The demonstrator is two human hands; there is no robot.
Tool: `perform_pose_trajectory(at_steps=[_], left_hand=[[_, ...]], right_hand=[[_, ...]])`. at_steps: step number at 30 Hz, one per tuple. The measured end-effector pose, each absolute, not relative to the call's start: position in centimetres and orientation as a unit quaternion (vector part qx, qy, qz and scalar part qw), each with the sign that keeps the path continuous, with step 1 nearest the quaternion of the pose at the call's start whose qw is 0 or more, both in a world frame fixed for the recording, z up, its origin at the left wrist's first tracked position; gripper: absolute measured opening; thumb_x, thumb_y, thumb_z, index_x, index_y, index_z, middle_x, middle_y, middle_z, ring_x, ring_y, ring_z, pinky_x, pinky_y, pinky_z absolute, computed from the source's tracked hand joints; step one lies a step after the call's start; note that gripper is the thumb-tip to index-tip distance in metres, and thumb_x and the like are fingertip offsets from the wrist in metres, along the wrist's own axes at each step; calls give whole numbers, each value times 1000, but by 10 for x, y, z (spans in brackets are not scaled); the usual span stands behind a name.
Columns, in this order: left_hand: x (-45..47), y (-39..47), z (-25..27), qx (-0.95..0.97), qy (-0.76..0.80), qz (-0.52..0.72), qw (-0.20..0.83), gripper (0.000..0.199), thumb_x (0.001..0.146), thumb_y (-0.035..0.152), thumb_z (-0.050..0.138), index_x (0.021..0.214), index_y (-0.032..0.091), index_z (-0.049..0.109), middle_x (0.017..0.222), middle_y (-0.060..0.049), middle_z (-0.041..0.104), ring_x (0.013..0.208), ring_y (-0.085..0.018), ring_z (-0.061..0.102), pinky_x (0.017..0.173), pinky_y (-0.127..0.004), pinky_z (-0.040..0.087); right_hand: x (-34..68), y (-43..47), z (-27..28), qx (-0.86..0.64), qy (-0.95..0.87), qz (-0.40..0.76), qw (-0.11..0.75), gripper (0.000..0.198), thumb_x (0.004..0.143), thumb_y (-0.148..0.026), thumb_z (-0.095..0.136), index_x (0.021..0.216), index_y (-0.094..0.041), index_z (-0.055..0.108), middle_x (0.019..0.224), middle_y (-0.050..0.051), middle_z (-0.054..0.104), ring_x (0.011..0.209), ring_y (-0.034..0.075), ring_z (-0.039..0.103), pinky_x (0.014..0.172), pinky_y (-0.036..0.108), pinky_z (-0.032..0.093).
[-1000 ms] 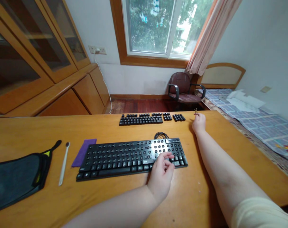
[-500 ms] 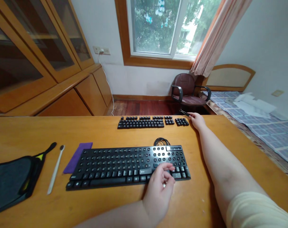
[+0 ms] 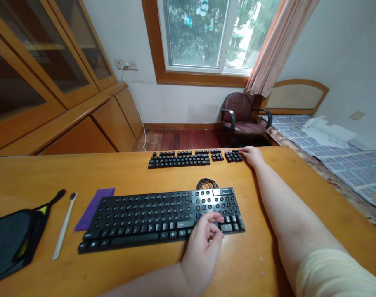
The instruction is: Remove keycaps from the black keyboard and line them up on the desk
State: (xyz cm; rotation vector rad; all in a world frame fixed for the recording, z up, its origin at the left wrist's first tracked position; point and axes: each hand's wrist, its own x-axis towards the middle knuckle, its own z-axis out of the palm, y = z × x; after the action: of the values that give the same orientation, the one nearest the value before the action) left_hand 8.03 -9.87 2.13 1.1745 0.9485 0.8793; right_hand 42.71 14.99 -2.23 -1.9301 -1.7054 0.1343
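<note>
My right hand [image 3: 252,156] reaches to the desk's far edge, fingers closed on a small keycap puller [image 3: 234,151]. Its thin wire prongs are hard to make out now, over the back of the number-pad keycaps [image 3: 233,156]. More loose black keycaps [image 3: 179,161] stand in keyboard order to the left. Nearer me lies the black keyboard [image 3: 135,218], its upper rows bare of caps and its lower rows still capped. My left hand [image 3: 204,243] rests at its lower right, fingers loosely curled and apart, with nothing visible in them.
A coiled cable [image 3: 207,184] sits behind the keyboard. On the left lie a purple cloth [image 3: 95,208], partly under the keyboard, a white-handled brush [image 3: 65,227] and a dark pouch [image 3: 11,239]. Beyond the desk [image 3: 138,272] stand a chair [image 3: 239,111] and a bed [image 3: 324,144].
My right hand has brought the keycap puller lower and left, to the number-pad keycaps. My left hand keeps its place on the keyboard. The whole view has shifted slightly.
</note>
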Motion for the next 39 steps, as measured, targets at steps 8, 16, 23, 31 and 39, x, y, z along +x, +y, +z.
perform_pose_trajectory(at_steps=[8, 16, 23, 31, 39], left_hand=[[81, -98, 21, 520, 416, 386, 639, 25, 85, 20, 48, 110, 20, 50, 104, -6, 59, 73, -12, 53, 68, -27, 43], [81, -98, 24, 525, 421, 380, 634, 25, 85, 20, 47, 110, 20, 50, 105, -6, 59, 73, -12, 53, 69, -26, 44], [80, -99, 22, 529, 421, 377, 633, 24, 86, 20, 47, 109, 20, 49, 102, -6, 58, 73, -12, 53, 69, -27, 44], [81, -98, 18, 532, 420, 378, 631, 25, 86, 19, 46, 111, 22, 49, 105, -5, 58, 74, -12, 53, 69, -27, 44], [81, -99, 19, 524, 415, 388, 635, 25, 86, 20, 47, 110, 20, 51, 105, -7, 58, 74, -12, 53, 69, -26, 44]], right_hand=[[430, 149, -23, -710, -637, 55, 294, 22, 74, -31, 61, 87, -18, 74, 86, 6, 69, 85, 23, 61, 74, 32, 45], [431, 147, -22, -700, -643, 61, 305, 22, 73, -31, 61, 85, -18, 74, 87, 6, 69, 85, 22, 61, 77, 32, 45], [434, 149, -25, -696, -649, 65, 301, 23, 73, -31, 60, 86, -17, 74, 89, 7, 68, 87, 23, 61, 79, 33, 45], [434, 148, -24, -699, -641, 74, 308, 23, 72, -32, 61, 85, -18, 74, 89, 6, 68, 87, 23, 61, 78, 32, 45], [433, 144, -23, -737, -516, 93, 428, 27, 71, -33, 63, 89, -17, 73, 88, 8, 71, 84, 23, 63, 77, 34, 46]])
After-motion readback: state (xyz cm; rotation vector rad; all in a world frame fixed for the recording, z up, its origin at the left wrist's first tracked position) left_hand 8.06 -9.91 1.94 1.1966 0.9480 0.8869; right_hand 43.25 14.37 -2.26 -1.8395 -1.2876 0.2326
